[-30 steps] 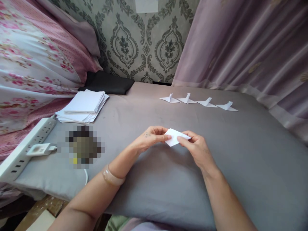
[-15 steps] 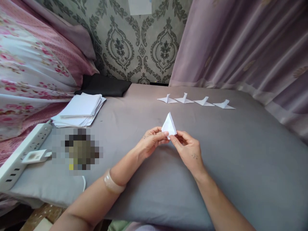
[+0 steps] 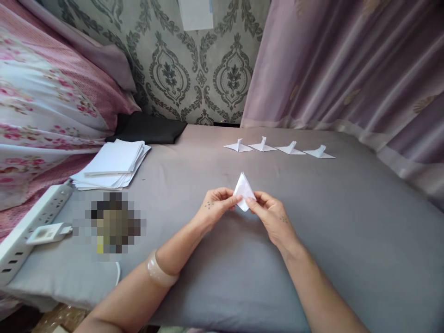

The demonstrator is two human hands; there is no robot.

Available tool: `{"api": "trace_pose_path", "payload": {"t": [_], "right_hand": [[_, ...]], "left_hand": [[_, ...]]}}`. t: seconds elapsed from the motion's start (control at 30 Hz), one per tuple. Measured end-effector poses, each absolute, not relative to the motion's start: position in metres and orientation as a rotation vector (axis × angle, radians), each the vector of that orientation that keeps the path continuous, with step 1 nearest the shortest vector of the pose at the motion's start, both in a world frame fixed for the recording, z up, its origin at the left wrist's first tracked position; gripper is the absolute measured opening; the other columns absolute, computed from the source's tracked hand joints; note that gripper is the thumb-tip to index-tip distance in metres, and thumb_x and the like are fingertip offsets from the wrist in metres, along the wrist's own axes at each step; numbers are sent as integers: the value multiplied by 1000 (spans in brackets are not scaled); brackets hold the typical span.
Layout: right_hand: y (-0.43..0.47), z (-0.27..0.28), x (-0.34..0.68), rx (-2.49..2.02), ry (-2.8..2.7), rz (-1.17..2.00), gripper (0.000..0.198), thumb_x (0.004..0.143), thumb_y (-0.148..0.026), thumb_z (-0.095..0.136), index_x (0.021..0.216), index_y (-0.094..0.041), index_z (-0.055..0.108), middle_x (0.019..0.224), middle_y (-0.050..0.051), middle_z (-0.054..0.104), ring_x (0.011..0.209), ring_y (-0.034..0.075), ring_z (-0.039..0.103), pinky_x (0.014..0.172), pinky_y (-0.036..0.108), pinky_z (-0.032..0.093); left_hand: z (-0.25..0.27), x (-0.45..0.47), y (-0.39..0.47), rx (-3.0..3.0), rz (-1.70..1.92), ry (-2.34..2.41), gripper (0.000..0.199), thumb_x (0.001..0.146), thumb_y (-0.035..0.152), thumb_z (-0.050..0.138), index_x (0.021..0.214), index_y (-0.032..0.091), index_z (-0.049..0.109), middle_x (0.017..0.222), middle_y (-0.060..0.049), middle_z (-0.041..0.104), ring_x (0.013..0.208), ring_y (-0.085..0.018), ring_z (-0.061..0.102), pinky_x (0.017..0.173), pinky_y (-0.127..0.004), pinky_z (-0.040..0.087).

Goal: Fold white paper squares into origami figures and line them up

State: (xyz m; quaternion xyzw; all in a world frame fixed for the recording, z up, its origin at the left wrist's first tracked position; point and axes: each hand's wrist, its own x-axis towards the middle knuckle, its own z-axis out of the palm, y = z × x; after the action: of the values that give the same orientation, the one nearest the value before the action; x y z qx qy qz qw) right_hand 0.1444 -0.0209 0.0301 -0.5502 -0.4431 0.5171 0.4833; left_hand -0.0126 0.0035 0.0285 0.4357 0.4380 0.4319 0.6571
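A white folded paper [image 3: 244,187], kite-shaped with its long point facing away from me, is held between both hands above the grey cloth. My left hand [image 3: 218,206] pinches its left side, thumb on the front face and fingers behind. On the right side my right hand [image 3: 268,210] grips it the same way, its thumb near the lower corner. The fingers behind the paper are partly hidden. Farther back, several white folded paper figures [image 3: 262,144] with upright necks stand in a row.
A stack of white paper sheets [image 3: 113,159] lies at the left, before a black folded item [image 3: 149,128]. A white power strip [image 3: 33,224] with a plugged-in charger [image 3: 50,232] runs along the left edge. Beside it sits a blurred object [image 3: 116,224]. Curtains [image 3: 329,64] hang at the right.
Both thumbs have moved apart on the paper, so its lower corner now shows between them. The view has tilted slightly; the row of figures and the stack stay in place.
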Motion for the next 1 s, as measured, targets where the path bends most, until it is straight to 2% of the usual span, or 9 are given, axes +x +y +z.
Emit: {"api": "trace_pose_path", "payload": {"t": [0.07,0.23,0.4,0.57,0.77,1.0], "right_hand": [[-19,26,145,-1294,-1036,1323,38,68,-45,77,94,-18,73,82,3,72,72,15,61,70,28,45],[-16,16,145,-1232,-936,1387,31,66,-46,79,77,-17,75,69,1,68,65,13,57,67,28,43],[-15,19,146,-1184,-872,1461,34,64,-45,81,86,-20,76,79,2,71,71,15,61,69,29,46],[-15,24,148,-1207,-885,1441,29,63,-44,82,81,-21,78,73,2,70,67,15,59,65,29,45],[-14,27,148,-1199,-758,1446,29,57,-40,86,79,-22,78,78,2,72,72,15,60,69,29,48],[-15,26,148,-1189,-738,1392,27,57,-40,85,77,-22,79,71,1,70,66,13,58,64,28,45]], "left_hand": [[28,-12,3,994,939,1014,32,62,40,84,68,12,70,62,-1,65,55,-8,51,59,-22,40],[25,-9,0,1041,883,1023,36,64,45,82,71,12,70,64,-1,65,55,-8,49,56,-21,36],[19,-8,-2,1113,852,933,39,66,49,79,76,12,71,69,-3,66,60,-11,54,58,-22,38],[13,-12,0,1196,775,894,37,69,48,78,76,12,72,67,-2,65,62,-11,54,60,-23,38],[17,-15,1,1207,701,898,37,69,47,77,77,12,72,67,-2,64,63,-12,53,61,-24,38],[16,-13,0,1182,712,888,37,68,47,78,76,12,69,69,-2,64,64,-12,53,62,-24,38]]}}
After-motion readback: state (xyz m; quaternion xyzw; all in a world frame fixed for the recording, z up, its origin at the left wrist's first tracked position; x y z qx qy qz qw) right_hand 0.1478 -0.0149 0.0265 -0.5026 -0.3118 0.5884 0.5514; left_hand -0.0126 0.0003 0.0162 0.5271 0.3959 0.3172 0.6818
